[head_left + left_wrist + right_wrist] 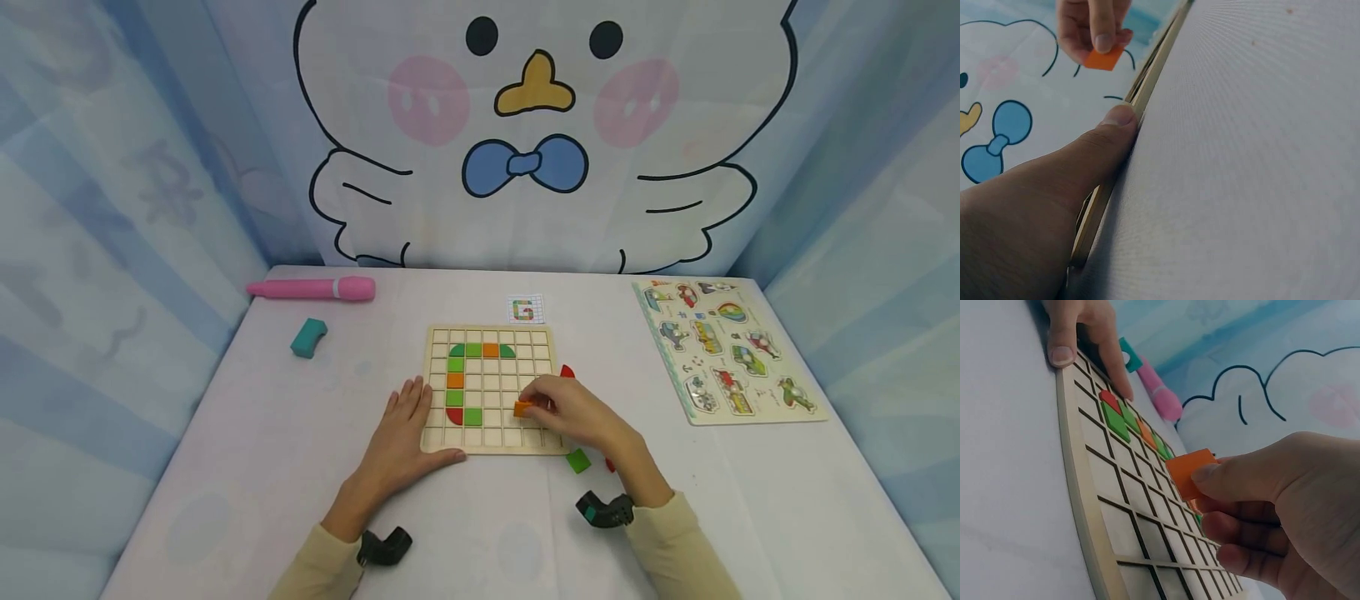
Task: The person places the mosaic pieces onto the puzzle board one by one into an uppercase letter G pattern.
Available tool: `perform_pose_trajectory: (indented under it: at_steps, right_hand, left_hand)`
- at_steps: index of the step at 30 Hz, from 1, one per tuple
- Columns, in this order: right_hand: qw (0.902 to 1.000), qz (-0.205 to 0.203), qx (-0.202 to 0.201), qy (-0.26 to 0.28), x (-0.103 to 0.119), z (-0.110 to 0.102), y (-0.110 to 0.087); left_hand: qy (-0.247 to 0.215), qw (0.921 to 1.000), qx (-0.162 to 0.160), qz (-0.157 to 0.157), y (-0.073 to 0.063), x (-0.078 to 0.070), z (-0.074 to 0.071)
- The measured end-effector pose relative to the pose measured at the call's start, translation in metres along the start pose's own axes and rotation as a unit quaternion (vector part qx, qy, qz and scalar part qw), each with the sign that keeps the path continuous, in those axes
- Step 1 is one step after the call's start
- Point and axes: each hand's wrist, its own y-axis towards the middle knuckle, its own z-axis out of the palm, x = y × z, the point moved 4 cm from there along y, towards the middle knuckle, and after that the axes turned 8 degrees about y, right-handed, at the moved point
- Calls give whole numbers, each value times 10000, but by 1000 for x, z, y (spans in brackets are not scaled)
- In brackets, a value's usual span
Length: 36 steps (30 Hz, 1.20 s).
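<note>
1. So the right hand (577, 408) has an orange tile (1188, 472) pinched between thumb and fingers, the other fingers curled in. The left hand (405, 429) is spread, fingers pretty straight along the left edge of the grid board (495, 437), thumb on its near edge, gripping nothing.
2. The board looks like pale wood, squarish, with raised lines making square cells.
3. The orange tile is flat, smooth and square, hanging just above the board's near right part. It's tilted, one broad face toward the right wrist camera; sides look about equal, so I can't pick a long axis.
4. Glossy-looking green, orange and red tiles (455, 398) sit in the cells: a row on the far side, a column down the left, some corners rounded.
5. A loose green square (578, 461) lies on the white cloth-like surface (300, 467), just off the board's near right corner.
6. Past the far edge: a small printed card (525, 309).
</note>
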Motion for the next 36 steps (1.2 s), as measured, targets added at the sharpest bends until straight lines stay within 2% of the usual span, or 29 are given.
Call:
perform_pose_trajectory:
  at_steps: [8, 15, 23, 33, 36]
  right_hand:
    - [9998, 94, 176, 8, 5, 19, 16]
    - [9994, 281, 154, 123, 7, 30, 20]
    - [9999, -20, 58, -146, 7, 39, 23]
    - [9991, -89, -104, -404, 9, 43, 24]
    - [9988, -4, -123, -471, 9, 43, 24]
  left_hand:
    - [-45, 10000, -32, 30, 0, -1, -1]
    - [-53, 10000, -44, 31, -1, -2, -2]
    - [-71, 9999, -85, 54, -1, -2, -2]
    - [-3, 9999, -97, 64, 0, 0, -1]
    - [-28, 10000, -70, 64, 0, 0, -1]
